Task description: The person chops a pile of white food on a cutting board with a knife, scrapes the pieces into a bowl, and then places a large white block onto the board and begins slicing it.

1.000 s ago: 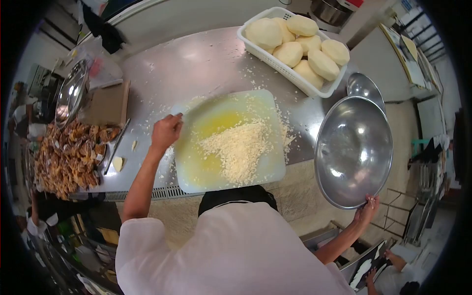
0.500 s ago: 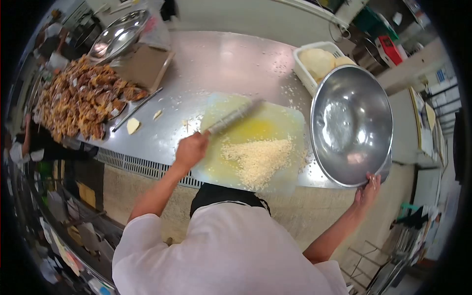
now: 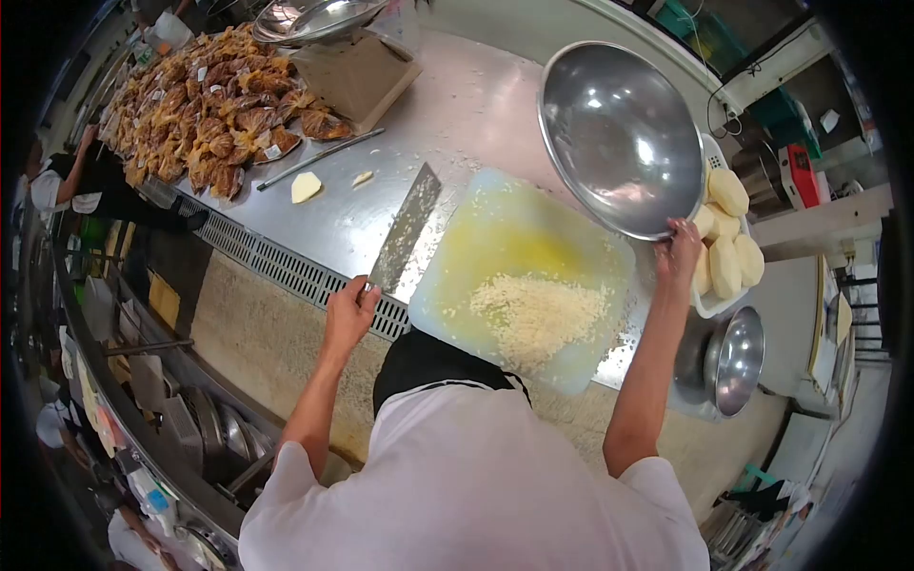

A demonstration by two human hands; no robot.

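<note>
My left hand (image 3: 350,309) is closed on the handle end of a wide cleaver (image 3: 407,228), whose blade lies flat over the metal table, left of the board, with white bits stuck on it. The fingers of my right hand (image 3: 679,249) grip the lower rim of a big steel bowl (image 3: 624,138), which is tilted above the table's back right. Between my arms, a pale cutting board (image 3: 457,276) carries a heap of finely chopped white pieces (image 3: 543,314) and a yellow stain.
Wrapped brown pieces (image 3: 209,114) are piled at the left, beside a cardboard box (image 3: 357,76) and a metal rod (image 3: 319,159). Peeled potatoes (image 3: 725,266) fill a white basket (image 3: 712,303) at the right. Another steel bowl (image 3: 738,362) sits nearby. A person (image 3: 71,181) stands at far left.
The cleaver has moved from over the board to its left. My right hand has lifted the big bowl up and to the back, uncovering the potato basket and a smaller bowl. The view has shifted.
</note>
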